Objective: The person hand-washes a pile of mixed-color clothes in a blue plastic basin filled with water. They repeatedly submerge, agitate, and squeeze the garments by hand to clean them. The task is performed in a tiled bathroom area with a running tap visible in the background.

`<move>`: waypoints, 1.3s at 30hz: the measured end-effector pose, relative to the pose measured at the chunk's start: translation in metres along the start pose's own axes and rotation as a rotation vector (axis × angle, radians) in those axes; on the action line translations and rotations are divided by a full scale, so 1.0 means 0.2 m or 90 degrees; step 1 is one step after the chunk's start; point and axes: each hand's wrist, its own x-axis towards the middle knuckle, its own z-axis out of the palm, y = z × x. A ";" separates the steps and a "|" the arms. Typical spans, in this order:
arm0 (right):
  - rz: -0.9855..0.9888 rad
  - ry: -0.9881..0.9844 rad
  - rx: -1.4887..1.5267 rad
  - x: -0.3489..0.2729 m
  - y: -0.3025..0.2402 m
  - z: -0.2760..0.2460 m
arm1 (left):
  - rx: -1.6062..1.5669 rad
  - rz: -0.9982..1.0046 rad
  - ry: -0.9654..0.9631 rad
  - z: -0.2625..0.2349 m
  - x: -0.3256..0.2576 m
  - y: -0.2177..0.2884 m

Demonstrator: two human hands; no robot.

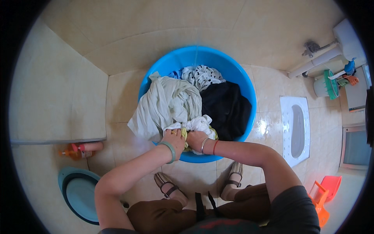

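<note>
Yellow-green cloth (184,133) bunches between a person's left hand (174,142) and right hand (196,140), fingers curled around it, inside a blue washtub (224,58) heaped with laundry (175,95).

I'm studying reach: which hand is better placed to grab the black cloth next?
Probably the right hand: it is nearer the black cloth, which lies in the right side of the blue tub. The left hand is farther left. Both grip bunched cloth.

Tub (246,74), bright blue; large cloth (165,99), pale grey-green; bunched cloth (199,123), white; small cloth (184,133), yellow-green; rear cloth (204,77), white with black dots; garment (226,109), plain black; cord bracelet (215,147), red; trousers (159,214), brown; slippers (161,178), striped brown and cream; floor tiles (122,95), beige
</note>
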 end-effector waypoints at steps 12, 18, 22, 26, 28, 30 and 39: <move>0.108 -0.169 -0.084 -0.54 0.17 -0.50 | -0.129 0.172 0.408 0.06 0.13 0.05; 0.118 -0.021 0.046 -0.54 0.32 -0.23 | -0.141 0.148 0.257 0.04 0.13 -0.07; 0.069 0.042 0.366 -0.57 0.32 -0.47 | -0.239 0.150 0.298 0.03 0.08 -0.13; 0.094 -0.073 0.631 -0.59 0.23 -0.76 | -0.399 0.146 0.276 0.02 0.08 -0.26; 0.060 -0.009 0.816 -0.58 0.25 -0.79 | -0.441 0.156 0.250 0.04 0.08 -0.32; 0.044 0.019 0.909 -0.58 0.25 -0.81 | -0.548 0.153 0.315 0.03 0.05 -0.30; 0.000 0.119 0.788 -0.42 0.19 -0.58 | -0.186 0.074 0.461 0.05 0.09 -0.20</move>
